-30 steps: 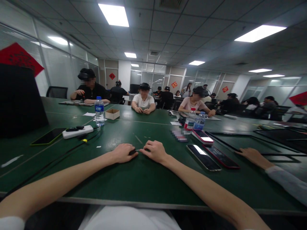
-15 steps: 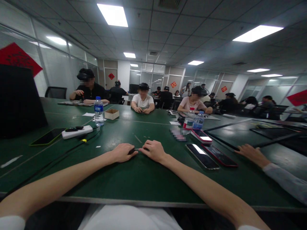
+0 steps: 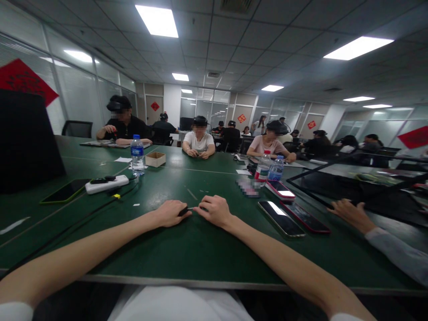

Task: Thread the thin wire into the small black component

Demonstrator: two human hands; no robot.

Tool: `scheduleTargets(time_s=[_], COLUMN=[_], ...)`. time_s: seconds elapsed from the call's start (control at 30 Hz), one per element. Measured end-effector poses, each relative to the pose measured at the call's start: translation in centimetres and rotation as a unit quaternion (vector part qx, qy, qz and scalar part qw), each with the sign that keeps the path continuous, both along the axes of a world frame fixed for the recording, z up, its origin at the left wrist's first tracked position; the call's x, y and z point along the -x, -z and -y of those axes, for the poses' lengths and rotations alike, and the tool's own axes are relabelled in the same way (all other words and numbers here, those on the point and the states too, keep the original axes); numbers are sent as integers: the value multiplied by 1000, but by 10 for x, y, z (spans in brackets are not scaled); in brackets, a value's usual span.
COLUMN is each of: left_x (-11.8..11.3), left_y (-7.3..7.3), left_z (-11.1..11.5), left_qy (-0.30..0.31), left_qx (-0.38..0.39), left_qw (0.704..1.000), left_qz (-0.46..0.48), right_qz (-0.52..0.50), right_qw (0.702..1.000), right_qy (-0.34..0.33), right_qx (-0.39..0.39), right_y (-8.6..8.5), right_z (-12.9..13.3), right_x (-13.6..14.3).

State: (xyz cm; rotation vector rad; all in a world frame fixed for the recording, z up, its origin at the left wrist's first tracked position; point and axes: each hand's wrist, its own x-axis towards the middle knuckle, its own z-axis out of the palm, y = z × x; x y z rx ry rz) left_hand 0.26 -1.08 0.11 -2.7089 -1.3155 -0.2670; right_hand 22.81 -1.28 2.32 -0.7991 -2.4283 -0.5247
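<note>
My left hand point(image 3: 171, 213) rests low over the green table with its fingers closed round the black end of a small slim item point(image 3: 183, 211). A thin, pale shaft runs from that end across to my right hand point(image 3: 214, 209). The fingers of my right hand are bent and pinched at the shaft's other end, so the two hands nearly meet. Most of the item is covered by fingers, and its exact kind cannot be made out. Right of my right hand lies a phone point(image 3: 281, 218) with a pale rim, beside a red-edged phone point(image 3: 306, 217).
A power strip point(image 3: 107, 184) with a cable and a green-edged phone point(image 3: 63, 191) lie left. Beyond stand a water bottle point(image 3: 137, 156), a small box point(image 3: 155, 159) and two more bottles. At right, another person's hand point(image 3: 351, 215) is by a black frame point(image 3: 309, 195).
My hands and the slim item stay in place. On the right, the black frame by the other person's hand has tilted up, with dark sheet material now showing inside it.
</note>
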Motion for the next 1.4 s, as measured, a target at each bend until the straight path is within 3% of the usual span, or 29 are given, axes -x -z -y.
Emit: scheduleTargets(time_s=[0.3,0.53,0.87,1.4], left_x=[1,-1,0,0], left_y=[-2,-5,0,0], left_z=[0,-8,-6,-6], left_qy=[1,-53,-33,-31], left_qx=[5,52,23,8], left_qw=[1000,997,999,999], left_qz=[1,2,6,6], right_qz=[-31,1,-50,-17], right_qw=[999,973,999,999], right_qy=[-8,-228,-15,23], right_qx=[-20,-24,15,42], right_y=[3,6,4,9], right_z=[0,33,-12,-10], right_x=[-1,33,-5,4])
